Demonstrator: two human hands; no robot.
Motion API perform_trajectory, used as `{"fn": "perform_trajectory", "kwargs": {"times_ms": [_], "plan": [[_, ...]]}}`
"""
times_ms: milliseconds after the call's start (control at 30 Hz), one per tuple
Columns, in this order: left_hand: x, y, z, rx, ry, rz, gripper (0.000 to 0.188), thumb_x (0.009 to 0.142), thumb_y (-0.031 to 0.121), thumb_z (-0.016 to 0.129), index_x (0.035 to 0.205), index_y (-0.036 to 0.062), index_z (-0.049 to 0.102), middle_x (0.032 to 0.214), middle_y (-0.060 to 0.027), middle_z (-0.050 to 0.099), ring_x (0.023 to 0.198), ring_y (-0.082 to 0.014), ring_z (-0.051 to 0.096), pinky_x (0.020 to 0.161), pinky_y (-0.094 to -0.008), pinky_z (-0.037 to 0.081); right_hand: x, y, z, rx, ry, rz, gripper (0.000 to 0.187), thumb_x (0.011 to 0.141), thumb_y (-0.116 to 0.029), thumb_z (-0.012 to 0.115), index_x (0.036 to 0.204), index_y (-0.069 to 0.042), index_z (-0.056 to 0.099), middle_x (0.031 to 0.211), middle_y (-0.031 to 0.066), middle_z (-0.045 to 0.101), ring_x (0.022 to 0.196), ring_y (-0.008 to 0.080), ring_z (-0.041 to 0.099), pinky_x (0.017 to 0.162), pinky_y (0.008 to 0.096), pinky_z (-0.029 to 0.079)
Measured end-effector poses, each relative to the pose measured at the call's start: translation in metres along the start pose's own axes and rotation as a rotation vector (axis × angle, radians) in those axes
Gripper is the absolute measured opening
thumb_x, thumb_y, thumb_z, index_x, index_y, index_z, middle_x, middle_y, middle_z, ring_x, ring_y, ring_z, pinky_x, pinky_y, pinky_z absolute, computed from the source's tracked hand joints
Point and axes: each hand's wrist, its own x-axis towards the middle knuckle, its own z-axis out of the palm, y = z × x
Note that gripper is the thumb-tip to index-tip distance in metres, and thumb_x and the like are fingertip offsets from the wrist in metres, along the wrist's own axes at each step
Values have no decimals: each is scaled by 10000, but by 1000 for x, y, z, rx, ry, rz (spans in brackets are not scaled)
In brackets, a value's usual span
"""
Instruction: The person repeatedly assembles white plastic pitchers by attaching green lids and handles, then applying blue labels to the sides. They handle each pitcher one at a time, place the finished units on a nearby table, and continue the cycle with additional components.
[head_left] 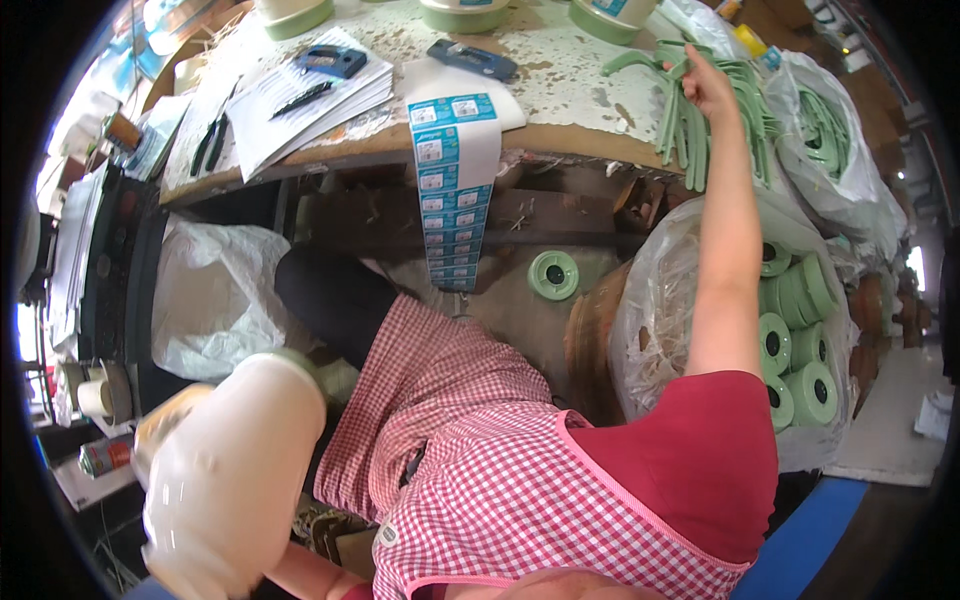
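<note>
A large cream plastic vessel (235, 465) with a green base is held tilted at lower left. My left forearm (310, 575) runs behind it, so the vessel hides my left hand and its fingers. My right arm stretches far out to the bench's right side. There my right hand (708, 85) is closed at a pile of curved green plastic handles (685, 130), its fingers on the end of one of them. More green handles (825, 130) lie in a clear plastic bag beside the pile.
The worn bench (575, 90) carries papers (310, 105), pliers (209, 145), a blue cutter (472, 58) and a hanging blue label strip (455, 200). Green round parts (805, 345) fill a lined container at right; another green part (553, 275) lies below the bench. Cream vessels (465, 12) stand along the back.
</note>
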Motion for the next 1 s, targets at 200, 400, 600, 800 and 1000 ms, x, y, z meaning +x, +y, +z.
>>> {"fn": "perform_trajectory", "kwargs": {"times_ms": [200,400,600,800,1000], "plan": [[-16,-7,-1,570,391,-391,209,1024,225,670,996,25,724,889,-20,690,804,-115,599,733,-313,490,68,35,-14,90,111,-352,435,992,-279,747,1237,66,647,985,143,762,648,90,530,568,260,452],[6,-6,-3,828,417,-552,333,1072,256,654,856,23,753,738,21,678,641,-58,557,594,-278,478,20,-20,71,-1113,714,-639,348,1063,-398,581,1158,-66,632,1063,169,763,985,446,707,815,561,534],[30,28,32,1016,39,-72,470,1133,349,481,1162,-55,718,1114,-148,773,1025,-205,729,965,-352,539,-209,-26,347,346,-700,-487,221,1094,-241,609,1177,-59,705,999,81,762,615,-5,452,537,159,362],[13,55,49,107,412,-496,491,1141,411,410,1198,-8,659,1289,-202,683,1274,-263,607,1138,-435,426,-379,4,509,719,-1479,341,278,1047,-204,653,1255,-22,624,900,30,645,777,65,576,766,212,452],[-37,54,37,-9,600,-414,377,1127,377,417,888,108,531,1179,-137,669,1181,-274,616,1097,-464,459,-420,11,535,599,-1260,626,337,1130,-331,479,1182,-24,609,510,-65,324,533,70,304,561,246,279]]}}
